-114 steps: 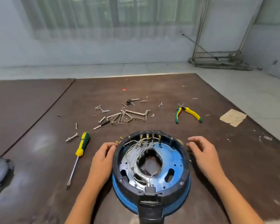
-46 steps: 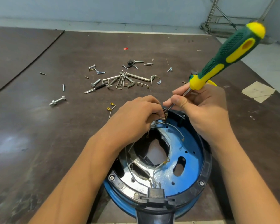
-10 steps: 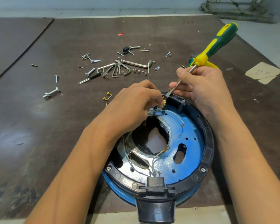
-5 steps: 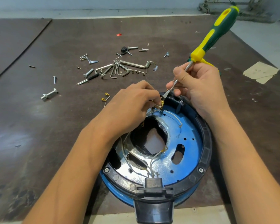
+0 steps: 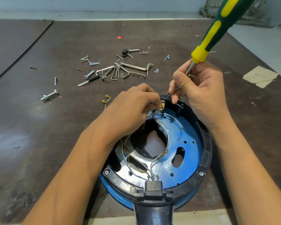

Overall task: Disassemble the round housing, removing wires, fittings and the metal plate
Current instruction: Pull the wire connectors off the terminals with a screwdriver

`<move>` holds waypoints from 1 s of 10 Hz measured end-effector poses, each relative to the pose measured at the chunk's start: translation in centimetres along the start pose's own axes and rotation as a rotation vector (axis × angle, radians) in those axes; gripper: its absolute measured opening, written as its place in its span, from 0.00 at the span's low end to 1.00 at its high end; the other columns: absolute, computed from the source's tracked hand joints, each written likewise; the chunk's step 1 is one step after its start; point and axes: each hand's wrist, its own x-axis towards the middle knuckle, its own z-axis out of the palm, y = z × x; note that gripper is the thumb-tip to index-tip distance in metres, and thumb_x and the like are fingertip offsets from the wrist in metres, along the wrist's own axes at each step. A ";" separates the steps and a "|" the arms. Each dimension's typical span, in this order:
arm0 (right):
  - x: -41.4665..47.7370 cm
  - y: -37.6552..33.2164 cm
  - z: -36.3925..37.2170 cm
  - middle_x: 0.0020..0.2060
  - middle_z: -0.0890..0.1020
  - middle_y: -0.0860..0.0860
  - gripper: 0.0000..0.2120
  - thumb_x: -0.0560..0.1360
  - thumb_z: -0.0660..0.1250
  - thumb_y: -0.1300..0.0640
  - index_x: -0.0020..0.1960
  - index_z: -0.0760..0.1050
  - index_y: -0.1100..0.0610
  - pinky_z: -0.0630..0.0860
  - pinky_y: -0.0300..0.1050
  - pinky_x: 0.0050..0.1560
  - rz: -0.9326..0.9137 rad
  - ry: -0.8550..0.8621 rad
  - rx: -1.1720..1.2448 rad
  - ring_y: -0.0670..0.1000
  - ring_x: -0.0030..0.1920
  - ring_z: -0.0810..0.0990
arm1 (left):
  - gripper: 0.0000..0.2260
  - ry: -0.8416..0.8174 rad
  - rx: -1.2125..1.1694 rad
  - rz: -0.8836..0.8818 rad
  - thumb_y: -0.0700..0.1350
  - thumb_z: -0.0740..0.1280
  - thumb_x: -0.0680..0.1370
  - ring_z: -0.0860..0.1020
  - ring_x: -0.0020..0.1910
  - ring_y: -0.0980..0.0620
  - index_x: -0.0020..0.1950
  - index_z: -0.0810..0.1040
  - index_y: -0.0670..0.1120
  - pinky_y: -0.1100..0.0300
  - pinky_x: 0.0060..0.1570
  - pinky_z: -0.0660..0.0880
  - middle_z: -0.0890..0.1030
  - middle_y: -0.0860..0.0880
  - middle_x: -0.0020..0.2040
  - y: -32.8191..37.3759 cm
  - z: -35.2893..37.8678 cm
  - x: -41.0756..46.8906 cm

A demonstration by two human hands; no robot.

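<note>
The round housing (image 5: 206,153), black-rimmed over a blue body, lies on the brown table near its front edge. Inside it a shiny metal plate (image 5: 162,169) reflects blue and carries thin pale wires (image 5: 154,161) with brass terminals. My left hand (image 5: 133,109) pinches a wire with a brass terminal (image 5: 162,106) at the far rim. My right hand (image 5: 199,90) grips the steel shaft of a green and yellow screwdriver (image 5: 217,30), handle tilted up to the right, tip at the rim beside the terminal.
Loose screws, bolts and hex keys (image 5: 118,72) lie scattered beyond the housing. Two removed brass terminals (image 5: 105,99) sit left of my left hand. A large bolt (image 5: 49,95) lies farther left. A paper scrap (image 5: 259,76) is at the right.
The screwdriver handle has swung up and come closer to the camera. My right hand has shifted slightly along the shaft. My left hand still pinches the wire at the rim.
</note>
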 end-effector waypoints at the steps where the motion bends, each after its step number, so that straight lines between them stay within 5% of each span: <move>1: 0.0 0.2 0.0 0.35 0.82 0.51 0.06 0.81 0.68 0.63 0.47 0.76 0.54 0.77 0.46 0.32 0.014 -0.002 0.014 0.72 0.34 0.76 | 0.09 -0.001 -0.001 -0.002 0.42 0.65 0.82 0.75 0.57 0.50 0.55 0.82 0.55 0.46 0.58 0.72 0.75 0.54 0.60 0.0 0.0 0.0; 10: 0.7 1.5 -0.6 0.30 0.80 0.49 0.06 0.82 0.67 0.64 0.46 0.73 0.57 0.76 0.42 0.35 0.271 0.122 0.158 0.51 0.33 0.83 | 0.11 -0.001 -0.019 -0.014 0.40 0.65 0.81 0.73 0.53 0.53 0.51 0.81 0.57 0.48 0.56 0.72 0.75 0.55 0.59 0.2 -0.1 -0.1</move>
